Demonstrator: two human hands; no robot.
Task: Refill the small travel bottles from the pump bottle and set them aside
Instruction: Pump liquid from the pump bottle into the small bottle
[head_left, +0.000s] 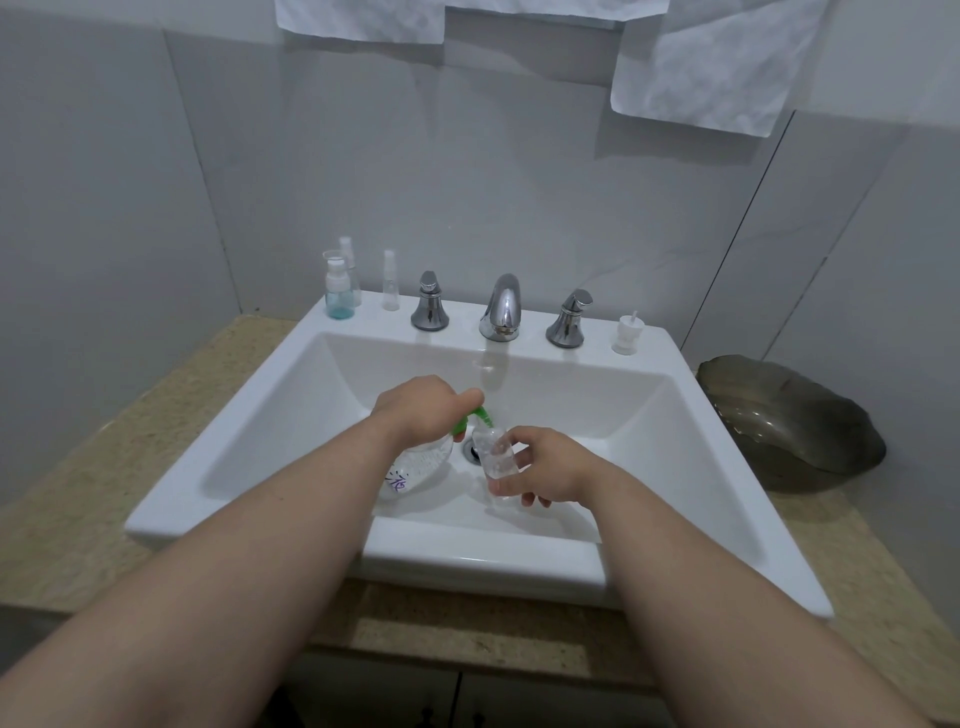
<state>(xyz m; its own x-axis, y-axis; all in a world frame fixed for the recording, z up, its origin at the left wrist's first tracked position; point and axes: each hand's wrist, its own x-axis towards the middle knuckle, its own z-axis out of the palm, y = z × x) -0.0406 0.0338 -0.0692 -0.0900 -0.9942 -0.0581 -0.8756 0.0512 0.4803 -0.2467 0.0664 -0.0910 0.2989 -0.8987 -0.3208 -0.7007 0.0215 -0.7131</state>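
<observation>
holding the pump bottle (421, 465) in the left grip (423, 410), fingers curled over its green pump head, clear body tipped low over the sink (467, 561) basin, just left of the drain (472, 449). pinching a small clear travel bottle (496, 460) in the right grip (545, 465), closed around its lower half, tilted with its mouth up toward the green spout; cannot tell whether spout and mouth touch. both held above the middle of the basin, in front of the tap (501, 309). standing on the sink's back ledge toward its left corner: a small bottle with blue liquid (338, 296), a clear spray bottle (352, 270) just behind it, and a slim clear bottle (390, 283) beside the left tap handle (429, 304). sitting near the ledge's right corner, beyond the right tap handle (569, 319): a small white cap with a tube (628, 335). resting on the worktop (78, 441) by the sink's right edge: a dark bowl (789, 421). hanging on the wall above: white paper sheets (701, 67).
</observation>
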